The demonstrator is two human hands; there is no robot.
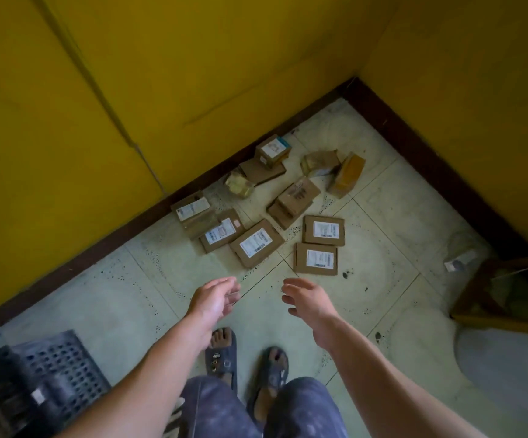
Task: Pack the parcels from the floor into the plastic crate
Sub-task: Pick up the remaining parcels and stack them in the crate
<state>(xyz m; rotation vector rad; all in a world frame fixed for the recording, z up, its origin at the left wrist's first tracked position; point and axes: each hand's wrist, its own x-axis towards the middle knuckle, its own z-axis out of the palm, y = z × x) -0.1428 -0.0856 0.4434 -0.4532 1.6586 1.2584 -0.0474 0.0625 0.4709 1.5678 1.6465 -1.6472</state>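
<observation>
Room: pale tiled floor [367,216] meeting yellow walls [193,58] in a corner, with a dark skirting strip [98,257] along the base.
Crate: dark perforated plastic crate [35,384] at the lower left, standing on the floor beside the person's left leg; what lies inside it is too dim to tell.
Left hand: left hand [215,298] stretched forward over bare tile, grip loose and open, fingers slightly curled, holding nothing.
Feet: two feet in dark sandals [221,355] below the hands, patterned trousers [240,412] at the bottom edge.
Parcels: brown cardboard parcels [256,243] scattered on the floor near the corner, ahead of both hands and apart from them; several lie flat with white labels up, some overlap each other, one small box sits on top of another near the wall.
Right hand: right hand [310,300] reaching forward, grip open with fingers spread, empty, near the closest labelled parcel but not touching it.
Yellow parcel: a yellow-topped box [346,178] tilted at the right of the pile.
Right edge: wooden furniture frame [493,298] and a pale sack-like shape [509,368].
</observation>
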